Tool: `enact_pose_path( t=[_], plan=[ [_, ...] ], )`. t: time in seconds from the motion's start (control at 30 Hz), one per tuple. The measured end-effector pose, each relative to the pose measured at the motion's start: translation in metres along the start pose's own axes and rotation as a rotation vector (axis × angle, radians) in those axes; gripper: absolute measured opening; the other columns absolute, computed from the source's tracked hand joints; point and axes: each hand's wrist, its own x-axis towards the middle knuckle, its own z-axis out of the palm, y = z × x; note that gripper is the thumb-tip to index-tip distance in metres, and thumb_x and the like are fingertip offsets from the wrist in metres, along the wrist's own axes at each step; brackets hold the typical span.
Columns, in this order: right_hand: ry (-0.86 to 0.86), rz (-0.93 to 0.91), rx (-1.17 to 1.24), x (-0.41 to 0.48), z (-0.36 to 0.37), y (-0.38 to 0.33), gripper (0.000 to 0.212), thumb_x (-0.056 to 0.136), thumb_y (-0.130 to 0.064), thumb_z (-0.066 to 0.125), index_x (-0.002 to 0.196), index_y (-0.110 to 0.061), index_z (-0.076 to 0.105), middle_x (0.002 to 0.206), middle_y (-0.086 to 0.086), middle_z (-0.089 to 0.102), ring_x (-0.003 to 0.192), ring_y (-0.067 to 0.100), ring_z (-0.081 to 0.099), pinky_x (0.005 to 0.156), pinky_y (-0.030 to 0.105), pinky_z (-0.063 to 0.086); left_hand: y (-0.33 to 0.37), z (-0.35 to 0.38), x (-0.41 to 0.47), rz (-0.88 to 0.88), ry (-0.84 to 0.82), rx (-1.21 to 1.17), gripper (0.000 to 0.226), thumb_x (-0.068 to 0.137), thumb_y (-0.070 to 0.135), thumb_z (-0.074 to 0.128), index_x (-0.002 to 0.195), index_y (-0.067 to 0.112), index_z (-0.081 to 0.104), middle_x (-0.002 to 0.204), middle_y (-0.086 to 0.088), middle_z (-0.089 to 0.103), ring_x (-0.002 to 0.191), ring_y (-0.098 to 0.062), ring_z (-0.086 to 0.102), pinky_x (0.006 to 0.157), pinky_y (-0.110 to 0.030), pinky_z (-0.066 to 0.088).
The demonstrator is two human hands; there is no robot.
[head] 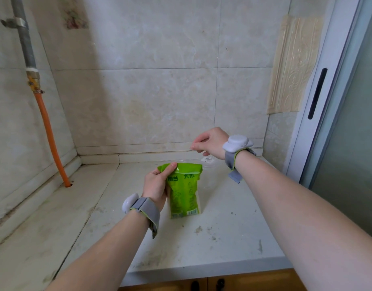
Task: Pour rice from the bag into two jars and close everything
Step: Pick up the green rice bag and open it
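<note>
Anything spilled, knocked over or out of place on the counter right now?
No rice spilled that I can see. The green plastic rice bag stands upright, its top pinched by the left hand. The right hand is raised above the clear jars behind it. Only dark grime specks on the pale stone counter.

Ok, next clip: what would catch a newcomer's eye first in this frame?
The bright green rice bag stands upright mid-counter, the left hand pinching its top corner. The right hand is raised above and behind it with fingers curled, over clear jars that are hard to make out. At the far left, an orange hose runs down the wall into the counter.
</note>
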Motion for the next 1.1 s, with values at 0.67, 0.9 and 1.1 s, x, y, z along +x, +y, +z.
enact_pose_path(
  t=[0.67, 0.9, 1.1],
  plan=[
    [-0.221, 0.592, -0.703, -0.018, 0.002, 0.112, 0.033, 0.087, -0.021, 0.049, 0.062, -0.022, 0.028, 0.070, -0.001, 0.031, 0.077, 0.022, 0.032, 0.049, 0.022, 0.019, -0.008, 0.009, 0.009, 0.015, 0.049, -0.029, 0.023, 0.083, 0.021, 0.071, 0.100, 0.006, 0.067, 0.087, -0.006, 0.073, 0.072, -0.013, 0.071, 0.076, -0.031, 0.057],
    [-0.172, 0.539, -0.674, -0.024, 0.012, 0.125, 0.012, 0.081, -0.023, 0.055, 0.075, -0.019, 0.045, 0.077, 0.002, 0.046, 0.076, 0.022, 0.043, 0.060, 0.019, 0.034, -0.009, 0.005, 0.012, 0.004, 0.066, 0.004, 0.044, 0.085, 0.043, 0.064, 0.112, 0.008, 0.067, 0.102, -0.008, 0.067, 0.088, -0.019, 0.060, 0.078, -0.032, 0.046],
    [0.365, 0.371, -0.326, -0.023, -0.003, 0.083, 0.019, 0.085, -0.032, 0.056, 0.089, -0.021, 0.071, 0.086, 0.005, 0.064, 0.083, 0.030, 0.059, 0.071, 0.026, 0.044, -0.007, 0.006, 0.007, -0.010, 0.030, -0.009, 0.041, 0.092, 0.042, 0.048, 0.115, 0.013, 0.066, 0.099, -0.005, 0.066, 0.089, -0.019, 0.059, 0.084, -0.035, 0.044]
  ],
)
